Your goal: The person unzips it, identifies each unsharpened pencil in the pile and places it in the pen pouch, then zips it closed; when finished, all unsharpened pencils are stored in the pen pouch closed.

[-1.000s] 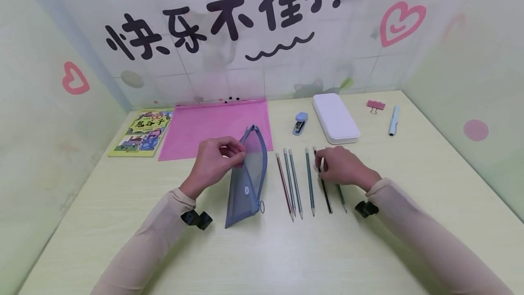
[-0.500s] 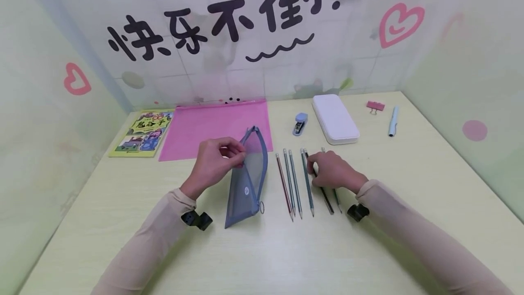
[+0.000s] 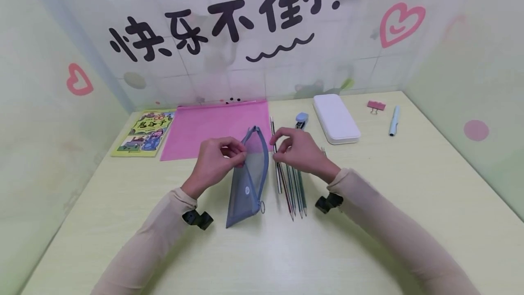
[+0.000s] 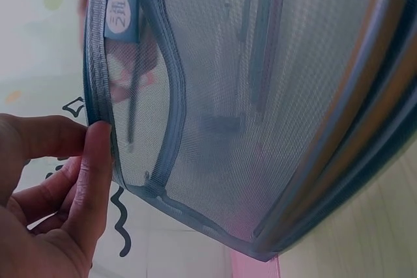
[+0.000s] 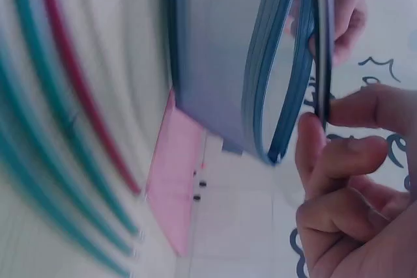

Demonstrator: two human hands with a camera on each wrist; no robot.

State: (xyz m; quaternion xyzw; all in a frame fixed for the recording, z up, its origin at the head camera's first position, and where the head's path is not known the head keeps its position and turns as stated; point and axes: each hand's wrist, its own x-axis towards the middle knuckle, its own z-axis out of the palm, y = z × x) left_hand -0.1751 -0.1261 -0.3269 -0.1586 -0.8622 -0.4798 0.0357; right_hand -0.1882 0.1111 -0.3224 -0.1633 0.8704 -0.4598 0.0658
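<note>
A blue mesh zip pouch (image 3: pixel 241 201) stands on the table, its mouth gaping. My left hand (image 3: pixel 214 160) pinches the rim of that mouth between thumb and fingertips. Through the mesh, the left wrist view shows several long brown and dark sticks (image 4: pixel 352 89) inside. Between thumb and forefinger my right hand (image 3: pixel 300 151) holds a black pencil (image 3: pixel 279 181), just right of the pouch. The right wrist view has this pencil overlapping the mouth's edge. Below the right hand lie a red pencil (image 3: pixel 288 197) and several green pencils (image 3: pixel 302 197), partly covered by it.
A pink folder (image 3: pixel 213 126) and a picture-covered booklet (image 3: pixel 145 133) lie at the back left. Behind the right hand are a blue stapler (image 3: pixel 301 118) and a white case (image 3: pixel 336 119). Further right lie a pink binder clip (image 3: pixel 376 105) and a light blue pen (image 3: pixel 394 121).
My right hand has picked up the black pencil and carried it left to beside the pouch. The rightmost loose green pencil has shifted left toward the others. My left hand stays on the pouch.
</note>
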